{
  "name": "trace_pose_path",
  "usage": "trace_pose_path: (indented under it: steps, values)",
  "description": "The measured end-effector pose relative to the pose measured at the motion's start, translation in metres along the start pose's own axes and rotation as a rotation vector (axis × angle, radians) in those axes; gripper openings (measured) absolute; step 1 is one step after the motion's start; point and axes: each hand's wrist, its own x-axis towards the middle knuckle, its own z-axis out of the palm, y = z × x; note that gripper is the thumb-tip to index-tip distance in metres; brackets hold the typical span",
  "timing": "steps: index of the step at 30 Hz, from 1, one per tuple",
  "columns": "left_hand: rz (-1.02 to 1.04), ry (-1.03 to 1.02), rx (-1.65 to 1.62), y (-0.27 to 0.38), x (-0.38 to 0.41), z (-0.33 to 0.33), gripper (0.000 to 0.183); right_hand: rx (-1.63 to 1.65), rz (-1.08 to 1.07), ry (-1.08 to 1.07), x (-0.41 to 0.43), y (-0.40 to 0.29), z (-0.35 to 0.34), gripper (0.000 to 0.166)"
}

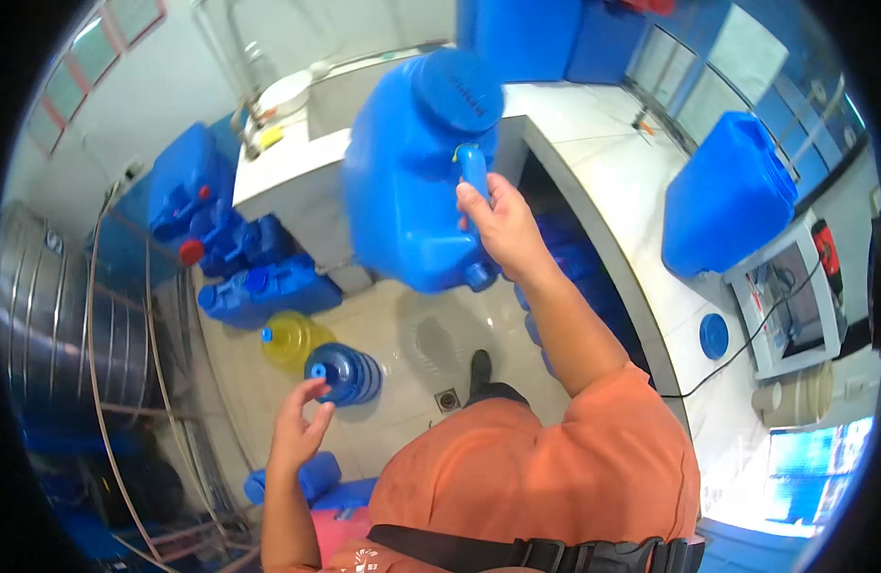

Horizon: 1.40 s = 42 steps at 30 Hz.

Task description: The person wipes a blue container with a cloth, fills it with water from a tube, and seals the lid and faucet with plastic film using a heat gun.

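Observation:
A large blue plastic water jug [397,172] is held up before me, its wide blue screw cap [460,92] at the top. My right hand [503,222] is closed around the jug's handle [473,166]. A small spout cap [480,275] shows at the jug's lower end. My left hand [300,422] is raised with thumb and fingers apart, holding nothing. In the picture its fingertips come close to the cap of a round blue water bottle [351,376] on the floor; whether they touch I cannot tell. A yellow round bottle [297,340] stands beside that one.
Several blue jugs [268,294] crowd the floor at left, near a tiled sink counter [283,168]. On the right-hand counter [576,118] are another blue container [727,200], a loose blue lid [714,336] and a black cable [734,358]. A floor drain [447,400] lies near my boot [481,369].

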Motion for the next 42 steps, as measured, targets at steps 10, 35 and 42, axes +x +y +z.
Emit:
trace_pose_path:
  steps: [10, 35, 42]
  values:
    - [1.17, -0.052, 0.296, 0.3, 0.295, 0.182, 0.053, -0.338, -0.162, 0.352, 0.161, -0.084, -0.218, 0.083]
    - [1.669, -0.165, -0.212, 0.467, 0.582, 0.399, 0.055, -0.782, -0.073, 1.508, -0.184, -0.116, -0.462, 0.018]
    - [1.659, 0.065, -0.129, 0.478, 0.557, 0.414, 0.073, -1.131, 0.312, 1.748, -0.311, -0.044, -0.651, 0.022]
